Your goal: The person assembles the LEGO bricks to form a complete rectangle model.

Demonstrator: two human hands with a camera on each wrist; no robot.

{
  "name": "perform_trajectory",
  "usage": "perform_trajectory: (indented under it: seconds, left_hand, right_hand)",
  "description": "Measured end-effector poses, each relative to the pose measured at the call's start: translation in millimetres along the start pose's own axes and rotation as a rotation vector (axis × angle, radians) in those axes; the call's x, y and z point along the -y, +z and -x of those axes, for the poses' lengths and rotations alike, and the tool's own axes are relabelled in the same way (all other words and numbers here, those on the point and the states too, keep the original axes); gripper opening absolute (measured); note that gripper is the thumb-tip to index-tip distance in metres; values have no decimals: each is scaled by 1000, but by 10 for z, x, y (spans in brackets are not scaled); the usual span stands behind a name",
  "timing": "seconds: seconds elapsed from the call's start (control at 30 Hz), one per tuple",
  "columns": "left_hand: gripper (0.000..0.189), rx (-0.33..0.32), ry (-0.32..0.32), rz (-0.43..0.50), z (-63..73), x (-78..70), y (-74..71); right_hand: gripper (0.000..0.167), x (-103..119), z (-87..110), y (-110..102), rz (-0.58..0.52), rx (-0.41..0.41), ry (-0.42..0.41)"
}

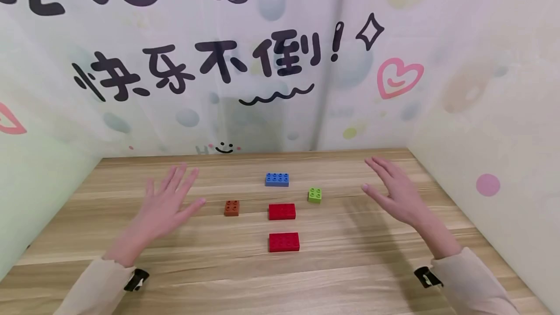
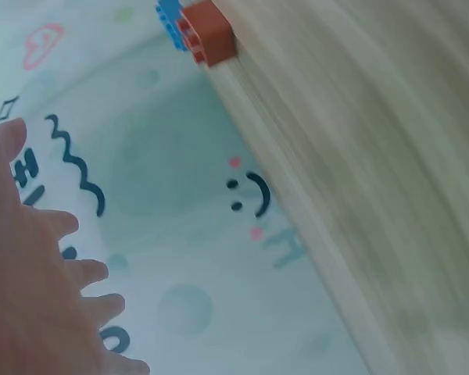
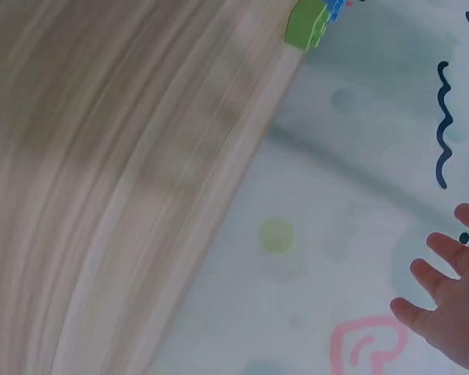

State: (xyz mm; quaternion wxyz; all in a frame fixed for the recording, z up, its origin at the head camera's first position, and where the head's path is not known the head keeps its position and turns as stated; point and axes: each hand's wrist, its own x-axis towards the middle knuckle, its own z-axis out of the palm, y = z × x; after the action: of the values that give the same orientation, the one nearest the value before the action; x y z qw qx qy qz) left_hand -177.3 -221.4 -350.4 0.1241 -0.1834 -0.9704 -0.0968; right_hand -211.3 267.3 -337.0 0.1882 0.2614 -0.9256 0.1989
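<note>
My left hand [image 1: 164, 205] hovers with fingers spread, left of an orange-brown toy brick [image 1: 232, 208], and holds nothing. On the other side my right hand [image 1: 395, 193] is also raised, its fingers extended and thumb apart, nearest to a small green brick [image 1: 314, 195]. Between the hands lie a blue brick [image 1: 277, 180] at the back, a red brick [image 1: 282, 211] in the middle and another red brick [image 1: 284, 242] nearer the front. In the left wrist view the orange-brown brick [image 2: 207, 33] overlaps the blue one; the right wrist view catches the green brick [image 3: 306, 25].
The bricks rest on a wood-grain table [image 1: 210, 276]. A white printed cloth [image 1: 271, 120] with dark lettering hangs behind its back edge. Pale walls [image 1: 494, 135] stand close along the left and right sides.
</note>
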Motion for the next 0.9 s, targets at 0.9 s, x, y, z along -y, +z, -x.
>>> perform_trajectory:
  seconds: [0.9]
  left_hand:
    - [47,18,214,219,-84,-349,283]
  right_hand:
    - [40,363,122,533,-151,163,-199]
